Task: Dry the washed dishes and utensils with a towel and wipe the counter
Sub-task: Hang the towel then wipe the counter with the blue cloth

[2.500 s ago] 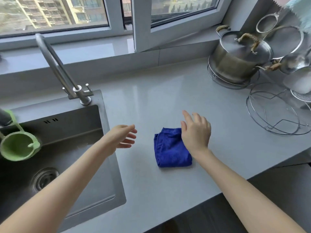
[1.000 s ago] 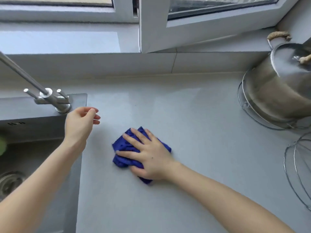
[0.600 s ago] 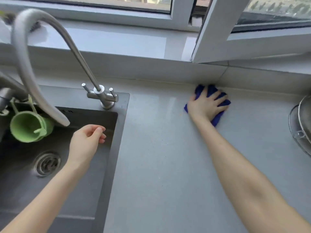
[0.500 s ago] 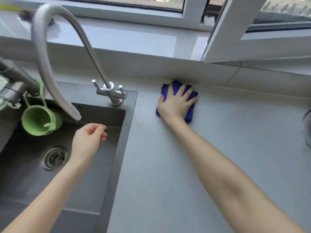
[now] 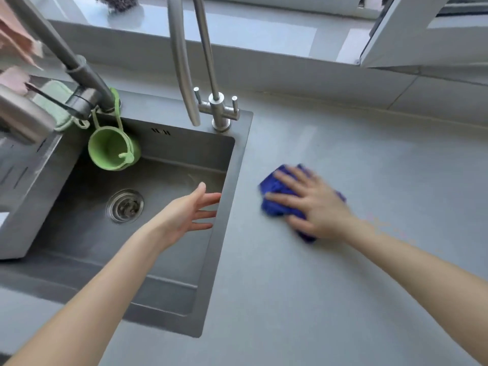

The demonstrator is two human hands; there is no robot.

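— What takes up most of the frame?

— The grey counter (image 5: 343, 299), filling the right and lower parts. Half a second ago it filled about the same area, but the view has since swung left, so much more of the steel sink (image 5: 169, 260) shows in the left half.

— And the hands?

— The right hand (image 5: 314, 204) lies flat at centre right with straight, spread fingers, pressing down on the blue towel (image 5: 273, 211) rather than gripping it. It is blurred with motion. The left hand (image 5: 184, 215) hovers over the right side of the basin, just inside the rim. Its fingers are now stretched out and apart and hold nothing; before, they were loosely curled.

— Where is the towel now?

— On the counter, bunched under the right palm, just right of the sink's rim and about level with the middle of the basin. Earlier it sat up against the back wall, beyond and to the right of the tap (image 5: 215, 109). It has come well toward the lower part of the frame.

— Smaller things?

— A green cup (image 5: 111, 150) hangs in the basin's upper left corner and the drain (image 5: 125, 206) sits below it; both were there before.

— Any writing?

— I cannot make out any.
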